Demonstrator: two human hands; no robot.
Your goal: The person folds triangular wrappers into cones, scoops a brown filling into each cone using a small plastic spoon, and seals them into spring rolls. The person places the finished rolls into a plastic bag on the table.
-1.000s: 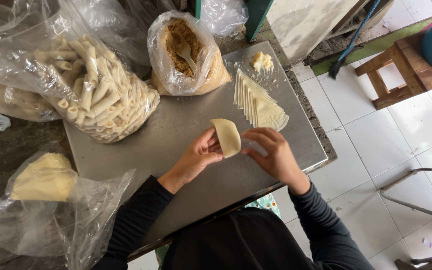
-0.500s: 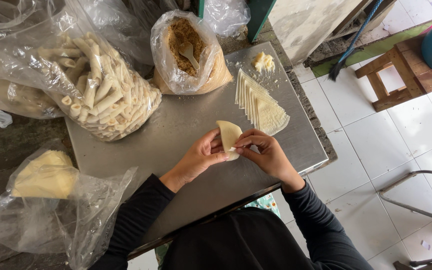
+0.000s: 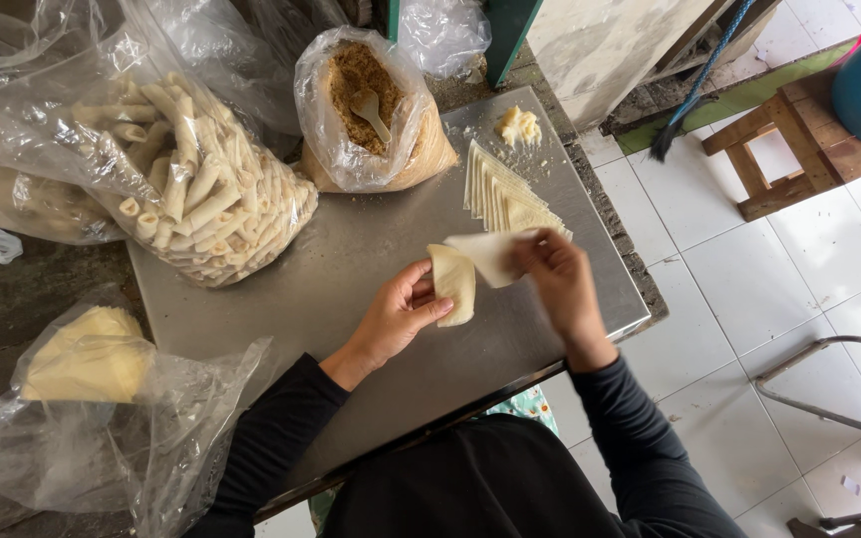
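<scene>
A folded wrapper is held in the left hand; a flat sheet is pinched by the right hand fingers. Careful separation is judged next.

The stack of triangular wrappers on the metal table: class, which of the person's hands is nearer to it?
Right. The right hand hangs just below the stack of triangular wrappers, pinching a loose sheet. The left hand sits farther off, holding a folded wrapper.
</scene>
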